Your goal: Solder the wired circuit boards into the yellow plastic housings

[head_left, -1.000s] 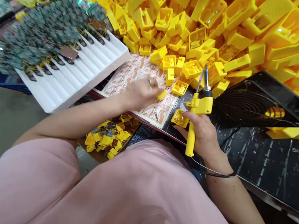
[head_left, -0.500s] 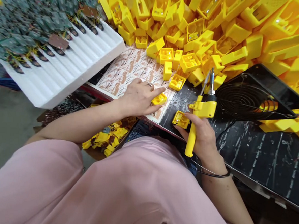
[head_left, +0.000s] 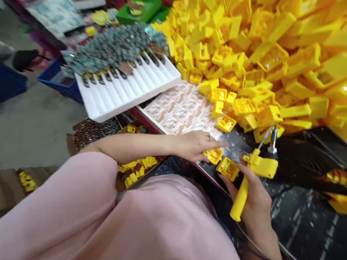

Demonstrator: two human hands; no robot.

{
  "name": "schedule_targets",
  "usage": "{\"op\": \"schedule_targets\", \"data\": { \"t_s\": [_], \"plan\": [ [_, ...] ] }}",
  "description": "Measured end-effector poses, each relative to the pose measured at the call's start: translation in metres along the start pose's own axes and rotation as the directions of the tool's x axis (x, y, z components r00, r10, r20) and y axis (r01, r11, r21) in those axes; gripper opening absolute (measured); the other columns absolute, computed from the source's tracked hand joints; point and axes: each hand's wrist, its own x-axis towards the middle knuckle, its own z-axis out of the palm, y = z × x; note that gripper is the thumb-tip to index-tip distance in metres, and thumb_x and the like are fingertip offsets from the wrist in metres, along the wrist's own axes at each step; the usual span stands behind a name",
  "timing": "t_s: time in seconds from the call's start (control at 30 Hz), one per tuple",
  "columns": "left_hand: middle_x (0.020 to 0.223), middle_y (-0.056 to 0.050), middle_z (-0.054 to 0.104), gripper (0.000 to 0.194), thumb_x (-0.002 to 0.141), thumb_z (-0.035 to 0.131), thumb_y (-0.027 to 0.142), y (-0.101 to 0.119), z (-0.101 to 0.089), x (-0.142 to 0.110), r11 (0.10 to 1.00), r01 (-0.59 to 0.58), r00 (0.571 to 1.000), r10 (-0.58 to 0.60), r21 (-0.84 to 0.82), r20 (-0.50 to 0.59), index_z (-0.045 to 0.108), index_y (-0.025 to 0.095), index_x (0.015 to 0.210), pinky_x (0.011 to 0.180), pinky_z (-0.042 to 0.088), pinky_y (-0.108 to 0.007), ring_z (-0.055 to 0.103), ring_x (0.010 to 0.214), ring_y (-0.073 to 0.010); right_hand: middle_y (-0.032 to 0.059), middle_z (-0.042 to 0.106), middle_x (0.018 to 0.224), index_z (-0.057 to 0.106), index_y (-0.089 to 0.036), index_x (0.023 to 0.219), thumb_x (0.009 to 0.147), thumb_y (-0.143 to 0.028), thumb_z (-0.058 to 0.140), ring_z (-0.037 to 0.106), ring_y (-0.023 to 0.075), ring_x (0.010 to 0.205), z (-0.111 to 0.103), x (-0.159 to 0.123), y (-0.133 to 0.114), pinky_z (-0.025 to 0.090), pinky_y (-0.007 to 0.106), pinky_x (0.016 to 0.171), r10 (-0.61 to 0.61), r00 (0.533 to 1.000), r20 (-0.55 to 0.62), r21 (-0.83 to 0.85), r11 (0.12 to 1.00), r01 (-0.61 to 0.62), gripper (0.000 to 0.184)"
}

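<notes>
My left hand [head_left: 193, 145] is closed on a small open yellow plastic case [head_left: 214, 155], gripped between thumb and fingers over the table edge. Close beside it, a second yellow plastic case [head_left: 228, 169] is pinched between the thumb and a finger of my right hand [head_left: 256, 192]. That same hand also carries a yellow soldering gun [head_left: 241, 195], its handle lying across the palm and its metal tip pointing up and away from me. Small metal parts seem to lie inside the cases, too blurred to name. A cable hangs from the handle by my wrist.
A large heap of yellow cases [head_left: 254, 52] covers the back of the table. A grooved white foam tray [head_left: 128, 96] with wired green parts stands left. A black fan [head_left: 313, 158] lies at right. Below the edge is a box of yellow pieces [head_left: 138, 169].
My left hand has brought its case nearer to the one in my right hand. My view has swung, so the table appears lower and farther right. Both hands keep their holds.
</notes>
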Motion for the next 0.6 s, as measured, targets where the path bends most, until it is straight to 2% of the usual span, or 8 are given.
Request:
{"op": "schedule_targets", "data": {
  "t_s": [0.07, 0.17, 0.23, 0.27, 0.3, 0.37, 0.47, 0.6],
  "plan": [
    [0.125, -0.017, 0.077, 0.073, 0.107, 0.056, 0.042, 0.007, 0.007, 0.005, 1.0, 0.026, 0.999, -0.026, 0.007, -0.021, 0.033, 0.008, 0.168, 0.103, 0.052, -0.041, 0.07, 0.114, -0.0297, 0.0106, 0.077, 0.121, 0.053, -0.021, 0.151, 0.095, -0.032, 0.079, 0.079, 0.0245, 0.097, 0.003, 0.001, 0.004, 0.063, 0.033, 0.085, -0.038, 0.999, 0.005, 0.006, 0.999, 0.038, 0.063],
    [0.149, -0.02, 0.065, 0.078, 0.104, 0.058, 0.054, 0.001, 0.001, -0.001, 0.999, 0.028, 0.989, -0.022, 0.041, -0.148, 0.038, 0.011, 0.167, 0.108, 0.051, -0.044, 0.066, 0.126, -0.032, 0.0129, 0.076, 0.12, 0.054, -0.019, 0.15, 0.095, -0.037, 0.078, 0.078, 0.0285, 0.1, 0.004, 0.005, 0.007, 0.063, 0.038, 0.087, -0.083, 0.997, 0.002, -0.004, 0.997, 0.083, 0.063],
    [0.149, -0.018, 0.065, 0.067, 0.104, 0.057, 0.054, -0.026, -0.018, -0.015, 0.99, 0.114, 0.963, -0.089, 0.085, -0.254, 0.052, 0.016, 0.158, 0.104, 0.053, -0.043, 0.066, 0.121, -0.0303, 0.0149, 0.075, 0.125, 0.051, -0.019, 0.152, 0.092, -0.037, 0.081, 0.077, 0.0315, 0.105, 0.004, 0.007, 0.006, 0.062, 0.043, 0.09, -0.089, 0.996, -0.013, -0.015, 0.996, 0.089, 0.069],
    [0.133, -0.014, 0.073, 0.055, 0.105, 0.054, 0.048, -0.049, -0.032, -0.023, 0.971, 0.215, 0.937, -0.173, 0.108, -0.304, 0.059, 0.019, 0.151, 0.099, 0.053, -0.042, 0.068, 0.11, -0.0278, 0.0154, 0.074, 0.127, 0.05, -0.019, 0.153, 0.091, -0.035, 0.083, 0.077, 0.0319, 0.106, 0.005, 0.008, 0.005, 0.062, 0.043, 0.091, -0.089, 0.996, -0.023, -0.015, 0.996, 0.089, 0.072],
    [0.115, -0.012, 0.077, 0.044, 0.106, 0.048, 0.042, -0.076, -0.047, -0.032, 0.926, 0.35, 0.88, -0.274, 0.139, -0.387, 0.068, 0.022, 0.14, 0.094, 0.052, -0.043, 0.067, 0.102, -0.0276, 0.0157, 0.074, 0.129, 0.049, -0.019, 0.154, 0.09, -0.032, 0.084, 0.077, 0.0318, 0.107, 0.006, 0.009, 0.004, 0.062, 0.043, 0.091, -0.089, 0.995, -0.039, -0.01, 0.996, 0.089, 0.074],
    [0.11, -0.011, 0.075, 0.037, 0.104, 0.045, 0.032, -0.138, -0.078, -0.048, 0.797, 0.586, 0.701, -0.409, 0.145, -0.585, 0.076, 0.022, 0.122, 0.095, 0.048, -0.046, 0.063, 0.109, -0.0287, 0.0149, 0.074, 0.129, 0.049, -0.019, 0.155, 0.089, -0.027, 0.085, 0.078, 0.0303, 0.105, 0.008, 0.01, 0.0, 0.062, 0.041, 0.09, -0.089, 0.993, -0.074, -0.003, 0.996, 0.089, 0.075],
    [0.096, -0.007, 0.072, 0.032, 0.1, 0.055, 0.046, -0.22, -0.112, -0.066, 0.685, 0.725, 0.538, -0.496, 0.074, -0.681, 0.075, 0.021, 0.106, 0.103, 0.041, -0.046, 0.053, 0.113, -0.0244, 0.0127, 0.076, 0.127, 0.05, -0.02, 0.154, 0.089, -0.027, 0.085, 0.079, 0.027, 0.101, 0.012, 0.012, -0.005, 0.063, 0.038, 0.086, -0.084, 0.991, -0.1, -0.009, 0.996, 0.084, 0.073],
    [0.079, 0.0, 0.066, 0.057, 0.101, 0.035, 0.071, -0.262, -0.128, -0.082, 0.558, 0.827, 0.377, -0.629, -0.058, -0.68, 0.07, 0.025, 0.098, 0.1, 0.037, -0.046, 0.049, 0.103, -0.0188, 0.0109, 0.076, 0.121, 0.051, -0.021, 0.153, 0.09, -0.03, 0.085, 0.078, 0.0262, 0.097, 0.014, 0.011, -0.006, 0.065, 0.039, 0.083, -0.101, 0.992, -0.077, -0.01, 0.995, 0.1, 0.072]
  ]
}}
